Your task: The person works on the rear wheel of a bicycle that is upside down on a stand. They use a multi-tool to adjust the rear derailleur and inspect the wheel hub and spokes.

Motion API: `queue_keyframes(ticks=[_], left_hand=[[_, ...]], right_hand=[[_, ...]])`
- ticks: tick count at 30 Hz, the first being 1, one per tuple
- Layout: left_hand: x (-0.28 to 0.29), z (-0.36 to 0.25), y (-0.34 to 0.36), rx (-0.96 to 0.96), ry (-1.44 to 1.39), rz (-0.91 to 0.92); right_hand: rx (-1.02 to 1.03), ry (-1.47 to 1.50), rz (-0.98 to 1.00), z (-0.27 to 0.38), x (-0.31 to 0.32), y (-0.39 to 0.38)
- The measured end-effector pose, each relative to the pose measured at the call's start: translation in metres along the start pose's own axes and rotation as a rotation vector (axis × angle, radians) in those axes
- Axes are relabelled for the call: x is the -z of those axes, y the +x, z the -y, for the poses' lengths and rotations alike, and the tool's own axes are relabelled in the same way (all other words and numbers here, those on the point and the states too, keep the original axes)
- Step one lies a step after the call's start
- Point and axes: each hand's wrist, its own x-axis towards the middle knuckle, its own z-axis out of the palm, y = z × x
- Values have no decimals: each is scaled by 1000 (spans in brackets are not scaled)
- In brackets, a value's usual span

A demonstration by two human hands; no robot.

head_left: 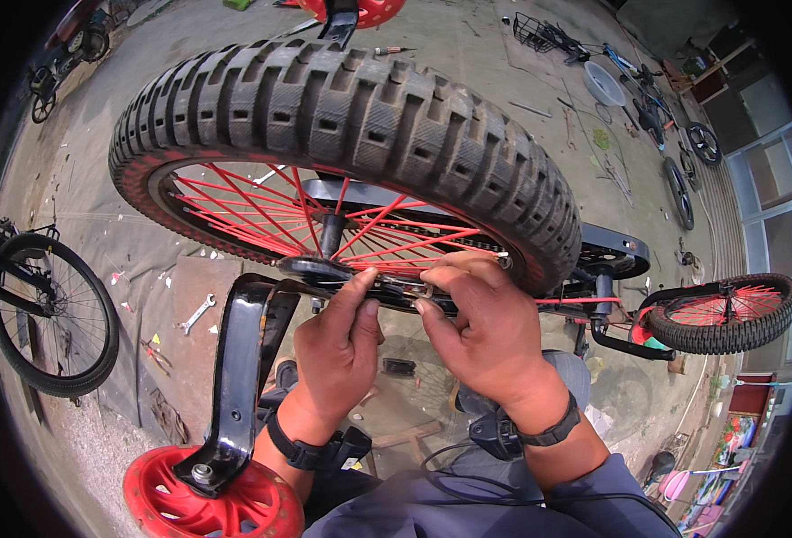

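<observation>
A children's bicycle stands upside down or tipped before me, its knobbly black tyre [324,103] and red spokes [270,211] filling the upper middle. Both hands are at the axle side of this wheel, beside a round black hub part [315,268], which looks like a brake drum. My left hand [337,350] pinches thumb and forefinger at its edge; what lies between them is hidden. Just to the right, my right hand [485,327] closes thumb and fingers around a small metal piece [416,290], too small to name. The fingertips of the two hands are a short way apart.
A black bracket [239,377] with a red training wheel [212,498] juts out at the lower left. On the ground lie a spanner [198,314], pliers [156,356] and a screwdriver [394,51]. Another bicycle wheel [51,314] stands left; a white basin [603,84] is far right.
</observation>
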Motion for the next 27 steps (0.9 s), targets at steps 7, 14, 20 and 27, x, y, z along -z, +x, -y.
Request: queue_keyframes(ticks=[7, 14, 20, 27], left_hand=[[-1, 5, 1, -62, 16, 2], [0, 5, 2, -80, 6, 1], [3, 0, 3, -23, -30, 46], [3, 0, 3, -16, -56, 50]], right_hand=[[113, -184, -53, -1, -17, 8], [107, -143, -103, 1, -24, 11], [102, -136, -149, -2, -30, 12], [107, -154, -111, 0, -27, 13]])
